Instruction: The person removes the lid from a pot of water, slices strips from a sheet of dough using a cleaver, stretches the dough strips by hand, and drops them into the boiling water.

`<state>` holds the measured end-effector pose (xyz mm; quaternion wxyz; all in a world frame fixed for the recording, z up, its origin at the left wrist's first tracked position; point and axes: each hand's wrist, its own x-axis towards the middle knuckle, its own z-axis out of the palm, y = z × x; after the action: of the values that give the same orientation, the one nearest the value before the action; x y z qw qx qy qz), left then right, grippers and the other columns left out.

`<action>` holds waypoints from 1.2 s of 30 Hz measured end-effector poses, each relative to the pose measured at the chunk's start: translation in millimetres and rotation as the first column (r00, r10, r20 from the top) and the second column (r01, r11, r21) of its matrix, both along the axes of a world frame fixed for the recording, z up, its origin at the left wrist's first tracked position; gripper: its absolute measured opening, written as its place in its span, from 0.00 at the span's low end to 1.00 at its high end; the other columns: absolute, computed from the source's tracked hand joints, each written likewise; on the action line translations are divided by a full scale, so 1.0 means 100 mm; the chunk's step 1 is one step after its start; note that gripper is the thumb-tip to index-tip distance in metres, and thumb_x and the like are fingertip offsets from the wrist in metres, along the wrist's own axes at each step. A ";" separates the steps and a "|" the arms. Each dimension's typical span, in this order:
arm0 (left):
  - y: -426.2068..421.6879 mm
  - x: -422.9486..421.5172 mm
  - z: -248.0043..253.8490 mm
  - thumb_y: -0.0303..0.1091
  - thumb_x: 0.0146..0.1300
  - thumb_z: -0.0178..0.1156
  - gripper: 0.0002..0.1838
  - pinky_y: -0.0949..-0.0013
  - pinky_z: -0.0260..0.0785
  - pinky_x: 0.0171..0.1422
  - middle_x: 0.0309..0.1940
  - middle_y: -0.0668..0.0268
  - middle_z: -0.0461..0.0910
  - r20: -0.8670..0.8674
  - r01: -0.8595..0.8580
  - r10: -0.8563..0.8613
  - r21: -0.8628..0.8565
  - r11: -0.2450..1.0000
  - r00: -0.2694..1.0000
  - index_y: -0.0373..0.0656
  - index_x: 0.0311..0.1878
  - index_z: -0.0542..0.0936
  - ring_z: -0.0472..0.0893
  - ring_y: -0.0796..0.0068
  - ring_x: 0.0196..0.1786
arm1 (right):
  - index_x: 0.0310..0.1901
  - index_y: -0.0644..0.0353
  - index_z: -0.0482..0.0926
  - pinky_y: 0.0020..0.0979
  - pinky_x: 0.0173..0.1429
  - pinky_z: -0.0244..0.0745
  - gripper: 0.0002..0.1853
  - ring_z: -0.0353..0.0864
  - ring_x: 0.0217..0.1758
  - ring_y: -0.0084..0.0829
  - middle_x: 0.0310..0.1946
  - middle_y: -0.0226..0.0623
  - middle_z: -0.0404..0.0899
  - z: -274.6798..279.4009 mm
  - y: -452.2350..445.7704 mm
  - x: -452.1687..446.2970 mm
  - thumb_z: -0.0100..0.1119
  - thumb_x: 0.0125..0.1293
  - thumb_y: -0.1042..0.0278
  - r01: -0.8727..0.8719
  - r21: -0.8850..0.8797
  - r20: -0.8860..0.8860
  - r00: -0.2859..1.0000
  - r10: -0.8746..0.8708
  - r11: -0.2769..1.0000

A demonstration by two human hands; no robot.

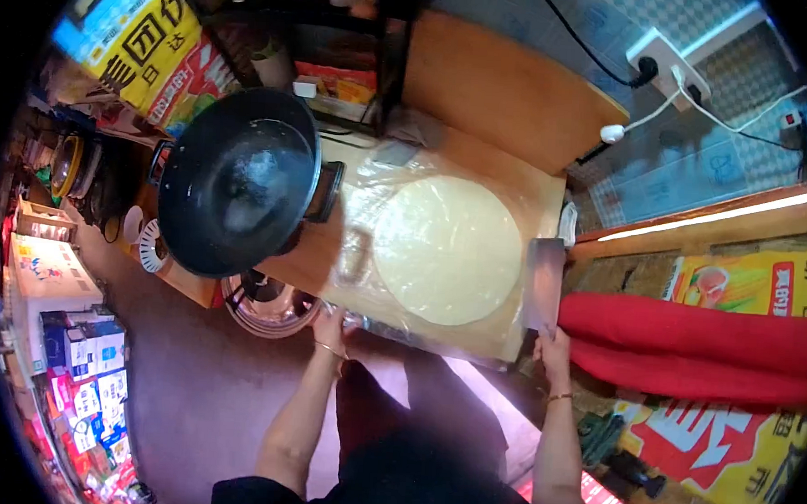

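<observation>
A large round sheet of pale dough (449, 250) lies flat on a wooden board (504, 344), with clear plastic film (366, 182) spread about it and over the board. At the board's front left corner, my left hand (330, 325) is closed on the edge of the film. My right hand (553, 346) grips the handle of a cleaver (544, 278). Its broad blade points away from me beside the board's right edge, close to the dough.
A big black wok (243, 184) stands on the left, above a metal basin (271, 307). Behind the board leans another wooden board (512, 89). Rolled red cloth (691, 345) lies at the right, below a power strip (669, 65). Stacked boxes (88, 354) fill the far left.
</observation>
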<state>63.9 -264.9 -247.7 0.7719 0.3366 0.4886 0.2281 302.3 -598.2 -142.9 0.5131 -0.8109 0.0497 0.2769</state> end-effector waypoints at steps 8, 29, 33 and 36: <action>0.53 1.43 0.03 0.33 0.65 0.42 0.15 0.54 0.70 0.56 0.44 0.41 0.69 0.275 -0.017 0.141 -0.408 0.913 0.951 0.26 0.45 0.65 0.74 0.50 0.50 | 0.27 0.60 0.67 0.22 0.16 0.60 0.11 0.64 0.11 0.20 0.13 0.28 0.66 -0.25 -0.45 0.06 0.49 0.65 0.65 0.089 0.004 -0.003 0.996 -0.089 0.996; -0.61 0.81 -0.16 0.35 0.53 0.58 0.09 0.67 0.70 0.38 0.29 0.55 0.77 -0.615 0.324 0.085 0.522 0.789 0.784 0.38 0.32 0.79 0.78 0.61 0.32 | 0.37 0.64 0.71 0.46 0.29 0.69 0.11 0.75 0.24 0.51 0.19 0.53 0.74 -0.22 1.14 -0.25 0.46 0.64 0.64 -0.794 -0.561 0.127 0.195 0.973 0.232; -0.63 0.84 -0.41 0.32 0.52 0.59 0.07 0.66 0.69 0.37 0.29 0.56 0.76 -0.586 0.245 0.185 0.576 0.780 0.789 0.39 0.31 0.79 0.77 0.62 0.30 | 0.36 0.65 0.71 0.46 0.29 0.68 0.10 0.75 0.24 0.51 0.19 0.53 0.73 -0.29 1.16 -0.30 0.47 0.63 0.65 -0.796 -0.548 0.207 0.168 0.964 0.257; -0.63 0.85 -0.38 0.32 0.51 0.59 0.06 0.66 0.69 0.38 0.29 0.56 0.75 -0.623 0.273 0.165 0.545 0.793 0.764 0.39 0.30 0.79 0.77 0.62 0.31 | 0.35 0.64 0.72 0.46 0.30 0.68 0.10 0.75 0.24 0.51 0.19 0.52 0.74 -0.28 1.19 -0.33 0.48 0.62 0.66 -0.762 -0.600 0.196 0.156 0.968 0.244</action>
<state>148.6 -328.2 -285.7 0.4136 0.6373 0.6121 0.2194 269.5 -479.2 -171.2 0.0805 -0.7991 -0.5314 0.2693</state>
